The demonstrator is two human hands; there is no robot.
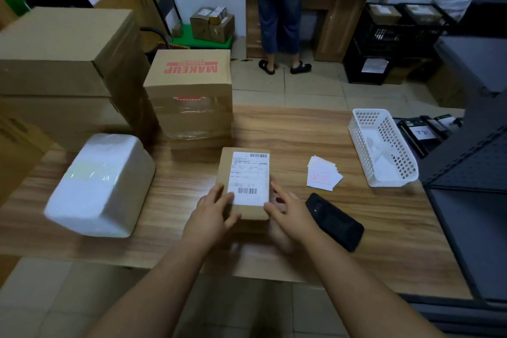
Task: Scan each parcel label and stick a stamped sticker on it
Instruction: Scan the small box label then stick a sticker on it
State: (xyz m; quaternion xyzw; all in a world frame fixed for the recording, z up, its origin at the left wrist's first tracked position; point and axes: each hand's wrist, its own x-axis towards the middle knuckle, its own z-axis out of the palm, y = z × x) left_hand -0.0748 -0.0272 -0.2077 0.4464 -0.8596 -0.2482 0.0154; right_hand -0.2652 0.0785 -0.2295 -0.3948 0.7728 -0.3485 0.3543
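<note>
A small brown cardboard parcel [241, 170] lies flat mid-table with a white shipping label [249, 177] facing up. My left hand [212, 210] rests on its near left corner, fingers straight on the label's edge and thumb at the near edge. My right hand [285, 206] touches the parcel's near right side with spread, relaxed fingers. A black handheld scanner [334, 221] lies on the table just right of my right hand. A small pile of white stickers with red stamps [323, 176] sits further right.
A white wrapped parcel [100, 184] lies on the table's left. Large cardboard boxes [189, 96] stand behind. A white plastic basket [382, 145] sits at the right, beside a dark metal shelf [472, 162]. A person [279, 11] stands at a wooden desk beyond.
</note>
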